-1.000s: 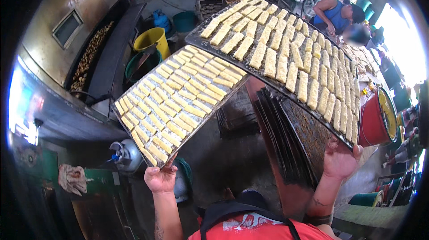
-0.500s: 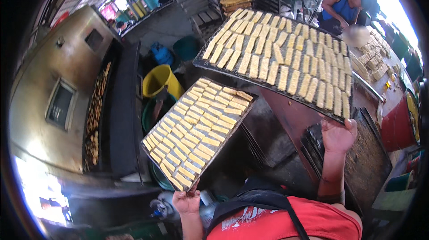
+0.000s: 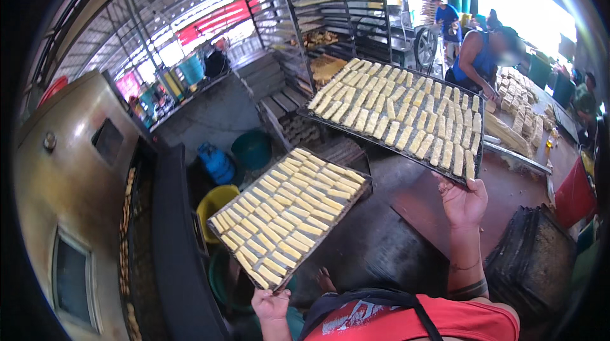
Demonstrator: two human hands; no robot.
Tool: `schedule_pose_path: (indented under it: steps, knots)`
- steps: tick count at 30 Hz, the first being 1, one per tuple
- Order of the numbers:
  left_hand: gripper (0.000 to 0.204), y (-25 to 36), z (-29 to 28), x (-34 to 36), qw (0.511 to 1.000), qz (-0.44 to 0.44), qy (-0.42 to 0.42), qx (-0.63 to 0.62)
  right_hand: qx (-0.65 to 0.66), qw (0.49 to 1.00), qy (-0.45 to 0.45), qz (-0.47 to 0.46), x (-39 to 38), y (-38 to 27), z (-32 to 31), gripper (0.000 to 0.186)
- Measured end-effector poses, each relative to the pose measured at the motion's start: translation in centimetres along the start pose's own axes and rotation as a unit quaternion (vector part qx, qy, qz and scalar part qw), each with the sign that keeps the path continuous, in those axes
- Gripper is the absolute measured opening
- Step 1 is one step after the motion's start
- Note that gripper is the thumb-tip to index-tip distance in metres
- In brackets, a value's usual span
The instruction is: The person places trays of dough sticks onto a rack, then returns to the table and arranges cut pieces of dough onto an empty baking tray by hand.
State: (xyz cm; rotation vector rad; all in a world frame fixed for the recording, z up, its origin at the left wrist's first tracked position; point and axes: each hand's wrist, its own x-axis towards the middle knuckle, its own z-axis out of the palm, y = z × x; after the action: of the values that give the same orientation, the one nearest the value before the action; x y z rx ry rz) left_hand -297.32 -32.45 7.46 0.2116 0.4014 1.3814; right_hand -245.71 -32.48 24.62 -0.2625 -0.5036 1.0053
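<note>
Fingers: the left hand point(image 3: 272, 306) curls its fingers point(image 3: 264, 298) under the near corner of the lower tray point(image 3: 289, 214); the right hand point(image 3: 464, 201) is clenched on the near right corner of the upper tray point(image 3: 397, 115), thumb on the rim.
Step in hand: carrying, by my judgement; two loaded trays are held aloft, one per hand, between the oven point(image 3: 70, 214) on the left and the rack point(image 3: 324, 17) ahead.
Next move calls for: keeping both trays level so the pale dough strips point(image 3: 298, 204) do not slide; each tray hangs from a single corner grip, so it could tip.
Tray positions: the lower tray stretches away from the left fingers; the upper tray lies beyond the right fingers, higher and farther off; the trays are apart.
Surroundings: a person in blue point(image 3: 476, 55) works at the desk point(image 3: 540, 150) to the right; buckets point(image 3: 216, 204) stand below.
</note>
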Motion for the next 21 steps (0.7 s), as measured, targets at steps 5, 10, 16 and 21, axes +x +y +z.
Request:
schedule_pose_path:
  steps: [5,10,16,21]
  knots:
    - [0.072,15.6,3.1,28.2,0.995,-0.075,-0.061,0.026,-0.019,0.995,0.025,-0.093,18.2,18.8,8.4,0.062]
    - [0.073,22.8,6.2,54.2,0.966,-0.203,-0.161,0.010,-0.037,0.988,0.058,-0.136,38.0,31.5,14.6,0.059]
    - [0.075,18.1,13.5,81.0,0.933,-0.287,-0.215,0.025,-0.052,0.984,0.031,-0.169,64.8,40.5,12.7,0.056]
    - [0.075,9.2,19.7,100.3,0.907,-0.348,-0.235,0.042,-0.015,0.989,0.009,-0.148,88.3,43.0,7.2,0.041]
